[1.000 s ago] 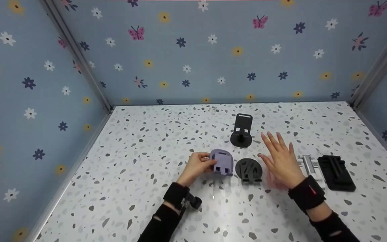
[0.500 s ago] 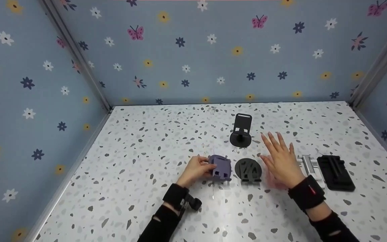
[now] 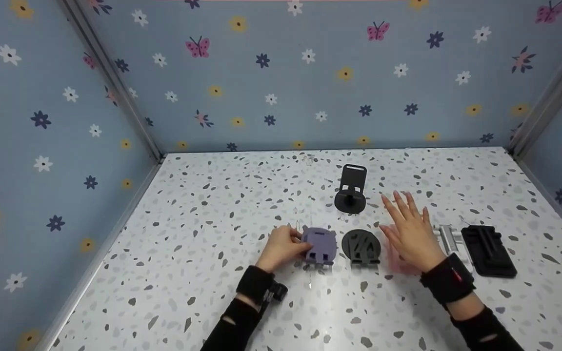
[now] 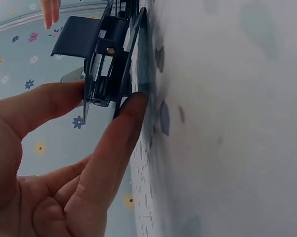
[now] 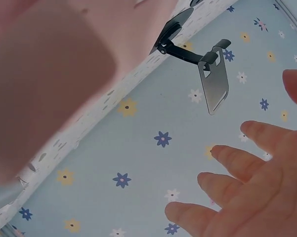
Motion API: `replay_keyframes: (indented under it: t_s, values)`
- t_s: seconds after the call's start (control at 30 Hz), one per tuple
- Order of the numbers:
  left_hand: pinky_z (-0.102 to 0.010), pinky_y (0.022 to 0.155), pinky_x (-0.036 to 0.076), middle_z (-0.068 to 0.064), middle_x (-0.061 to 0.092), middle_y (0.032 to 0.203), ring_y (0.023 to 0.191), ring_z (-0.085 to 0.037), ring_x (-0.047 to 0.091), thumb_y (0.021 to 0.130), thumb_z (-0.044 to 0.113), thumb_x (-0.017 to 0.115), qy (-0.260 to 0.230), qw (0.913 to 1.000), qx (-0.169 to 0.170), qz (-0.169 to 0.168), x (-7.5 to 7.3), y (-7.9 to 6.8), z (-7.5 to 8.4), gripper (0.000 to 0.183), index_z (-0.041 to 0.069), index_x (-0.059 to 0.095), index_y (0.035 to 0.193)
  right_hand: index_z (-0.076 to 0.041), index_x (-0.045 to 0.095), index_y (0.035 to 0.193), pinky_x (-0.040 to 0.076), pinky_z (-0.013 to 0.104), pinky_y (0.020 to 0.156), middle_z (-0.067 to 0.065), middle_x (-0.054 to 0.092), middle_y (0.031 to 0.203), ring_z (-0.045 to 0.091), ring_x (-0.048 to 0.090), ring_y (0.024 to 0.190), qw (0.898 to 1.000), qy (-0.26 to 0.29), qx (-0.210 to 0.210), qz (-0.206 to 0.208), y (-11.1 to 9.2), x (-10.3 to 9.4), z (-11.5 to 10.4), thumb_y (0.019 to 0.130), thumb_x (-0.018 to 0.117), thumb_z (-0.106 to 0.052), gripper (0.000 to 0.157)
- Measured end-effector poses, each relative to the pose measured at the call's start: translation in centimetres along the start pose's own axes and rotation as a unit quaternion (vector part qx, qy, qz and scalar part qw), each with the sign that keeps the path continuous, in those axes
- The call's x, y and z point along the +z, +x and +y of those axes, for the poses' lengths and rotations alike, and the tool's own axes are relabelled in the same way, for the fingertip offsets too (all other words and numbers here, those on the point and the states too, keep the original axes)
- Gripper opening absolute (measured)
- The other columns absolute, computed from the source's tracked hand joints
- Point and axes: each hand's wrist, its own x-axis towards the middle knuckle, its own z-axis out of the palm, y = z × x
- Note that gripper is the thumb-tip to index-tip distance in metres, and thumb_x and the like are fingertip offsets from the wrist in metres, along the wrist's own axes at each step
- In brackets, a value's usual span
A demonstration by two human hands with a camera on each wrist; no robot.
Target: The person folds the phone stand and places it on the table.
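Note:
My left hand (image 3: 283, 247) pinches a folded purple phone stand (image 3: 319, 245) by its left edge, thumb on top and fingers beneath. In the left wrist view the phone stand (image 4: 108, 54) looks dark and lies flat, right down at the tabletop. Just right of it sits a dark grey folded phone stand (image 3: 361, 247) with a round base. My right hand (image 3: 412, 236) is spread with straight fingers above a pink item (image 3: 397, 256), which it partly hides. Behind the grey one, a black phone stand (image 3: 353, 183) stands unfolded; its plate (image 5: 215, 84) shows in the right wrist view.
To the right of my right hand lie a white folded stand (image 3: 451, 241) and a black folded stand (image 3: 490, 251). Flower-patterned walls (image 3: 310, 73) border the speckled table (image 3: 188, 219) at the back and both sides.
My left hand has lowered the purple phone stand toward the table and slightly nearer to me, and it now lies flatter. The right hand has shifted only slightly to the right.

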Motion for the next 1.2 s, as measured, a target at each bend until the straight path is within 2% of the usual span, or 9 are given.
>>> replay_keyframes:
  t_s: [0.23,0.37,0.57,0.7,0.9,0.97,1.03,1.13,1.2]
  values:
    - [-0.023,0.056,0.052,-0.006,0.070,0.076,0.061,-0.012,0.060,0.079,0.022,0.082,0.069,0.9973,0.003,0.023,-0.1,-0.3,0.5,0.025,0.002,0.071,0.090,-0.009,0.027,0.156,0.010,0.076,0.114,0.023,0.018,0.162,0.048,0.009,0.150,1.000,-0.009,-0.001,-0.004,0.0,0.1,0.1,0.101,0.054,-0.026,0.064]
    - [-0.024,0.054,0.049,-0.004,0.069,0.074,0.060,-0.013,0.058,0.079,0.028,0.082,0.125,0.9916,0.004,0.033,-0.1,-0.5,0.8,0.027,0.004,0.073,0.087,-0.009,0.027,0.156,0.009,0.076,0.114,0.023,0.019,0.162,0.047,0.009,0.150,1.000,-0.007,-0.002,-0.005,0.1,0.2,0.1,0.101,0.054,-0.026,0.064]
    - [-0.026,0.056,0.048,-0.003,0.069,0.074,0.061,-0.014,0.057,0.078,0.035,0.082,0.181,0.9824,0.000,0.047,0.0,-0.6,1.2,0.033,0.005,0.074,0.089,-0.008,0.027,0.156,0.009,0.076,0.114,0.023,0.019,0.162,0.047,0.008,0.150,1.000,-0.010,-0.002,-0.008,0.1,0.4,0.2,0.101,0.054,-0.026,0.064]
    - [-0.029,0.056,0.048,-0.004,0.072,0.076,0.061,-0.016,0.060,0.077,0.041,0.082,0.249,0.9640,0.028,0.089,0.0,-0.8,1.2,0.037,0.007,0.076,0.091,-0.009,0.026,0.156,0.009,0.076,0.114,0.022,0.019,0.162,0.047,0.009,0.150,1.000,-0.016,-0.002,-0.009,0.1,0.4,0.2,0.101,0.054,-0.026,0.064]
    - [-0.038,0.054,0.056,-0.010,0.076,0.088,0.071,-0.026,0.070,0.081,0.039,0.079,0.309,0.9243,0.106,0.197,-0.4,-1.4,1.9,0.039,0.008,0.075,0.105,-0.008,0.028,0.155,0.012,0.077,0.113,0.021,0.021,0.162,0.047,0.012,0.150,0.999,-0.046,-0.009,-0.011,0.0,0.2,0.2,0.100,0.055,-0.029,0.066]
    - [-0.043,0.068,0.060,-0.012,0.076,0.100,0.089,-0.030,0.072,0.083,0.039,0.076,0.329,0.9097,0.135,0.214,-0.6,-1.6,2.3,0.044,0.008,0.072,0.114,-0.006,0.029,0.155,0.012,0.076,0.113,0.020,0.022,0.162,0.046,0.012,0.150,0.998,-0.058,-0.009,-0.012,0.0,0.2,0.3,0.099,0.056,-0.032,0.067]
    - [-0.047,0.089,0.057,-0.016,0.071,0.118,0.112,-0.034,0.066,0.086,0.040,0.073,0.349,0.9013,0.152,0.207,-1.0,-1.8,2.6,0.053,0.007,0.066,0.126,-0.005,0.031,0.154,0.012,0.076,0.113,0.020,0.023,0.162,0.045,0.012,0.150,0.998,-0.068,-0.008,-0.015,-0.1,0.1,0.3,0.099,0.057,-0.034,0.067]
    - [-0.052,0.117,0.035,-0.017,0.052,0.147,0.142,-0.037,0.041,0.090,0.043,0.068,0.375,0.8974,0.157,0.171,-1.5,-2.2,2.8,0.064,0.009,0.053,0.142,-0.005,0.033,0.153,0.009,0.076,0.114,0.020,0.024,0.162,0.045,0.012,0.150,0.997,-0.075,-0.005,-0.018,-0.1,0.0,0.4,0.098,0.059,-0.036,0.069]
    - [-0.055,0.123,0.022,-0.016,0.038,0.157,0.149,-0.037,0.027,0.091,0.045,0.065,0.385,0.8984,0.151,0.147,-1.8,-2.4,2.8,0.069,0.014,0.044,0.149,-0.006,0.033,0.153,0.008,0.076,0.114,0.020,0.024,0.161,0.044,0.012,0.150,0.997,-0.075,-0.004,-0.019,-0.2,0.0,0.4,0.097,0.059,-0.038,0.069]
